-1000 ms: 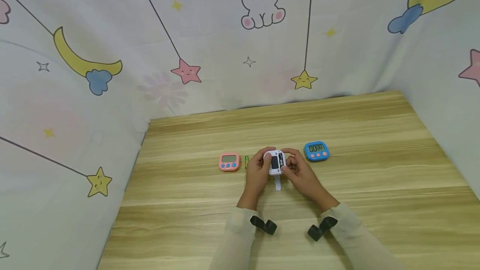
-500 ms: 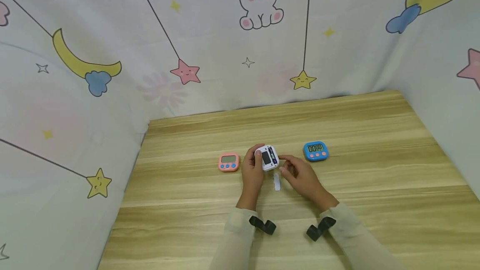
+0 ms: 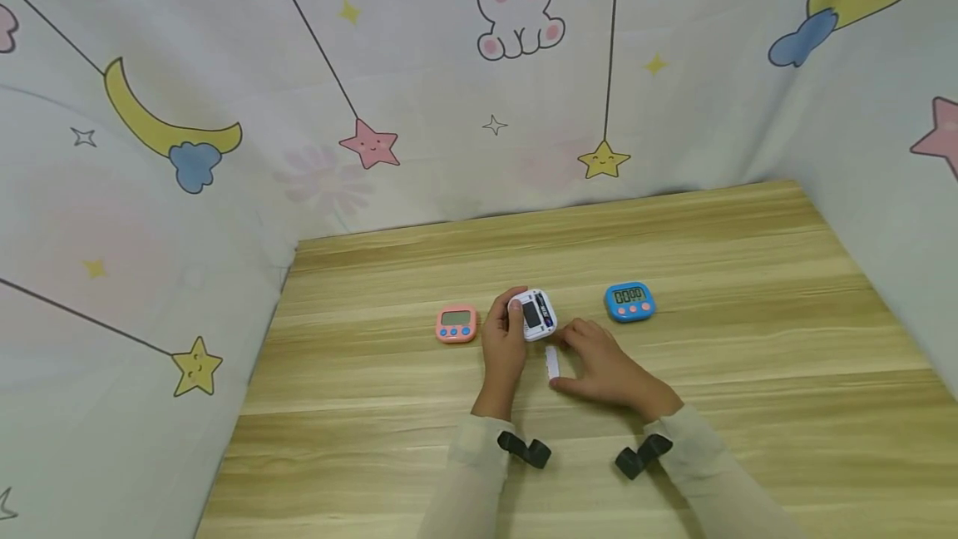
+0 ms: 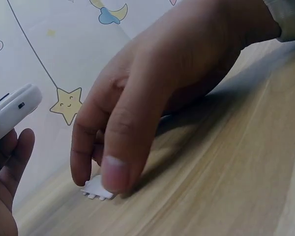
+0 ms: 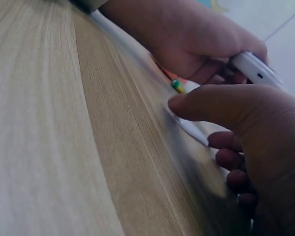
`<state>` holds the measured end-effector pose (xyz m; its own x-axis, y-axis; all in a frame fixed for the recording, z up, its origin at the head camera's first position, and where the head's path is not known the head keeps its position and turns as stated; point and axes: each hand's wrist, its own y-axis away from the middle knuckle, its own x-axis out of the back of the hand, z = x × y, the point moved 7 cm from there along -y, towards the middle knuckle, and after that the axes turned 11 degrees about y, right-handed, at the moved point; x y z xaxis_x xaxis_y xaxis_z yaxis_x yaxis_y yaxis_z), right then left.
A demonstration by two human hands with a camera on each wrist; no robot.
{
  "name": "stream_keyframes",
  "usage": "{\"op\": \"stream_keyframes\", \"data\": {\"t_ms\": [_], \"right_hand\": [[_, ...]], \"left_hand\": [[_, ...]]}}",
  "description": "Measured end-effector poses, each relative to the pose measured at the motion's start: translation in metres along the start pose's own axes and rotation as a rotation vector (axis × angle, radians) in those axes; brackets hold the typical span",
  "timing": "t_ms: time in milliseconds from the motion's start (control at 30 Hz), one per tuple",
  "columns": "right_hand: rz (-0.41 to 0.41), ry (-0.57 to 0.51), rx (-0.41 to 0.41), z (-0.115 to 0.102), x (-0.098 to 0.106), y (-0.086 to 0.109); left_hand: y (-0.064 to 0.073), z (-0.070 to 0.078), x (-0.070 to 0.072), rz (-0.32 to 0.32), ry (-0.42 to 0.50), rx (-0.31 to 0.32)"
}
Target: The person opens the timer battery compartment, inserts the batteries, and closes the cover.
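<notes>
My left hand (image 3: pixel 505 348) holds a white digital timer (image 3: pixel 540 322) with its back up, thumb across the case. A dark battery (image 3: pixel 544 311) lies in the open slot of the timer. Below it on the table lies a small white battery cover (image 3: pixel 552 363), its toothed edge showing in the left wrist view. My right hand (image 3: pixel 604 368) spans this cover, thumb by its near end and fingertips by its far end. A green-ended battery (image 5: pixel 176 84) shows beyond my right thumb in the right wrist view; the left hand hides it in the head view.
A pink timer (image 3: pixel 456 324) with a blank screen sits left of my left hand. The blue timer (image 3: pixel 630 302), its digits lit dark, lies beyond my right hand. A printed cloth wall (image 3: pixel 441 90) borders the wooden table (image 3: pixel 389 439).
My left hand has shifted left and tilted the white timer. The right hand has let go of the timer and come down toward me, its thumb and fingers now around the cover.
</notes>
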<state>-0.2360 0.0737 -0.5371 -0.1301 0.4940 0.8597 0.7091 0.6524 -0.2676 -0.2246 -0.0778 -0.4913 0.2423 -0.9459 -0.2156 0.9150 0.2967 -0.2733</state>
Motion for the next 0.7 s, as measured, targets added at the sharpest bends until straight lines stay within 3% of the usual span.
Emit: {"op": "stream_keyframes", "data": {"t_ms": [233,533,700], "right_hand": [[-0.034,-0.006,-0.012,0.0004,-0.0022,0.0004],[-0.014,0.013,-0.027,0.0001,-0.0009,-0.0009],[0.021,-0.094,-0.074,0.0055,0.0017,-0.0021]], "left_hand": [[0.0008,-0.0037,0.0011,0.001,-0.006,0.001],[0.0001,-0.0012,0.0002,0.006,-0.024,-0.009],[-0.0001,-0.0006,-0.0002,-0.003,-0.006,-0.016]]}}
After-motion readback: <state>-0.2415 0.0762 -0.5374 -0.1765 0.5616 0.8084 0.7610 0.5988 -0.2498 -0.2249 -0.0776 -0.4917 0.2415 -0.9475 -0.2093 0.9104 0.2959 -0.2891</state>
